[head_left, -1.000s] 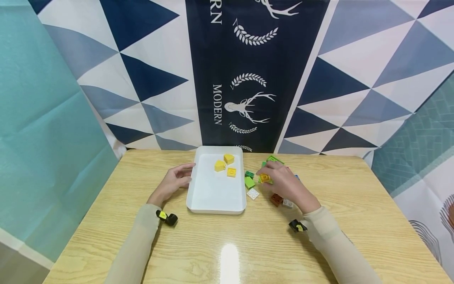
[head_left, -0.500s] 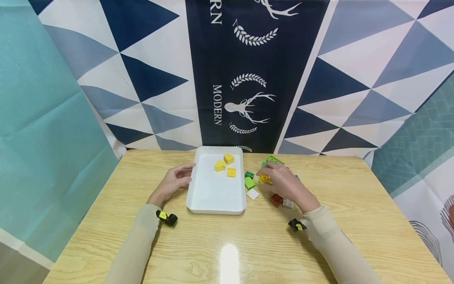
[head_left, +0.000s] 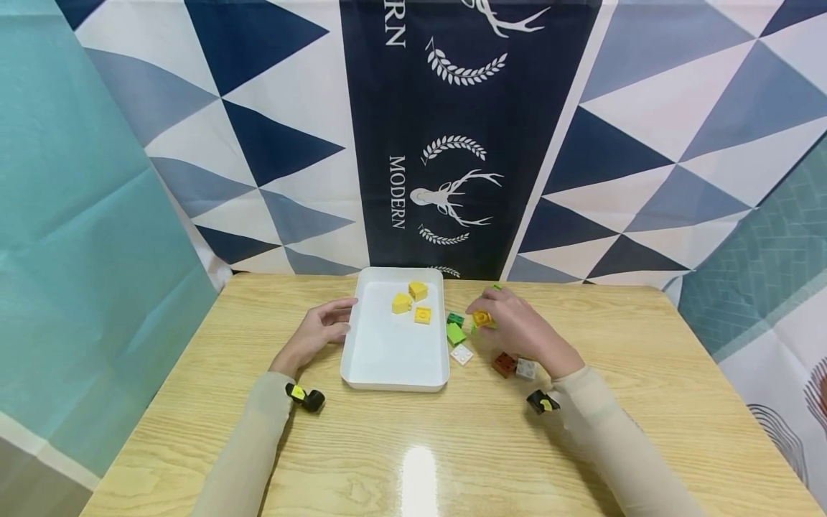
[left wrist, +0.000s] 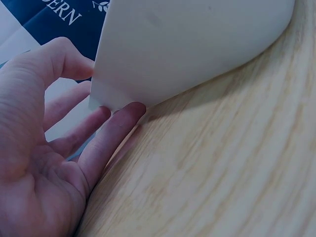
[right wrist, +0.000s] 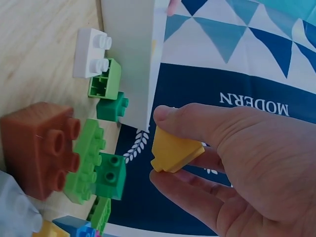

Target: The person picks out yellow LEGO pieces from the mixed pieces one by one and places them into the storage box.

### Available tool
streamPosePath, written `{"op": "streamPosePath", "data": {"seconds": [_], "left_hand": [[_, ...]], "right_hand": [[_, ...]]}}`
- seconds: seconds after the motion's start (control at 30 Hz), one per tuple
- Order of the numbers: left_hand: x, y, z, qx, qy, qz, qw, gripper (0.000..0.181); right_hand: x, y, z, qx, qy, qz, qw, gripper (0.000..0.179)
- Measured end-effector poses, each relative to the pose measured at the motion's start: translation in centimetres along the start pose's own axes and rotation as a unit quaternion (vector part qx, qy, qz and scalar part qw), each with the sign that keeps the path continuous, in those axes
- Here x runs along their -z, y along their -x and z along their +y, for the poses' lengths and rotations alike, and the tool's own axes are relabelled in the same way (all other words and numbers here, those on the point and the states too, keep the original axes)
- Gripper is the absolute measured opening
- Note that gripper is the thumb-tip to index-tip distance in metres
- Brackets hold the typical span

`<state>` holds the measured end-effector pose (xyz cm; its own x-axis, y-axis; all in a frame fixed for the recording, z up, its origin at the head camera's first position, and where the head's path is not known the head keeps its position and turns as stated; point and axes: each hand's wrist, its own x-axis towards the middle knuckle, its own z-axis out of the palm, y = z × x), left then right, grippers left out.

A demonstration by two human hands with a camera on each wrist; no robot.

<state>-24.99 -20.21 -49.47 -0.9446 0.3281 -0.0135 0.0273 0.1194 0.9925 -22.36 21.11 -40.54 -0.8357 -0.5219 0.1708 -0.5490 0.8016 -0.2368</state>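
Observation:
A shallow white tray [head_left: 390, 357] lies on the table with three yellow toy bricks [head_left: 401, 304] in its far half. My left hand [head_left: 319, 332] is at the tray's left side, its extended fingers and thumb touching the outer wall in the left wrist view. To the right of the tray, my right hand [head_left: 519, 329] pinches a yellow brick [right wrist: 173, 148] between thumb and fingers. In the right wrist view that brick has slanted sides and is held above the loose bricks. The hand partly covers the pile in the head view.
Close to the tray's right wall lie a dark green brick [head_left: 455, 318], a light green one [head_left: 455, 334] and a white one [head_left: 461, 354]. A brown brick [head_left: 504, 364] and a greyish-white brick [head_left: 526, 369] are nearer the wrist. Blue and green bricks show in the right wrist view.
My right hand has lifted slightly with the yellow brick and now hides more of the bricks at the back of the pile. The left hand stays at the tray.

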Motion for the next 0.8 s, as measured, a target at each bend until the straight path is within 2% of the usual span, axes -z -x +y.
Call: {"op": "streamPosePath", "data": {"seconds": [0.23, 0.47, 0.8], "left_hand": [[0.0, -0.1, 0.0, 0.000, 0.003, -0.002, 1.0000, 0.063], [0.1, 0.0, 0.0, 0.002, 0.002, -0.001, 1.0000, 0.063], [0.1, -0.1, -0.1, 0.000, -0.001, 0.000, 1.0000, 0.062]], "right_hand": [[0.8, -0.6, -0.1, -0.011, 0.001, -0.007, 0.9999, 0.034], [1.7, -1.2, -0.1, -0.002, 0.009, 0.004, 0.9999, 0.034], [1.4, -1.7, -0.1, 0.017, 0.013, 0.001, 0.9998, 0.034]]}}
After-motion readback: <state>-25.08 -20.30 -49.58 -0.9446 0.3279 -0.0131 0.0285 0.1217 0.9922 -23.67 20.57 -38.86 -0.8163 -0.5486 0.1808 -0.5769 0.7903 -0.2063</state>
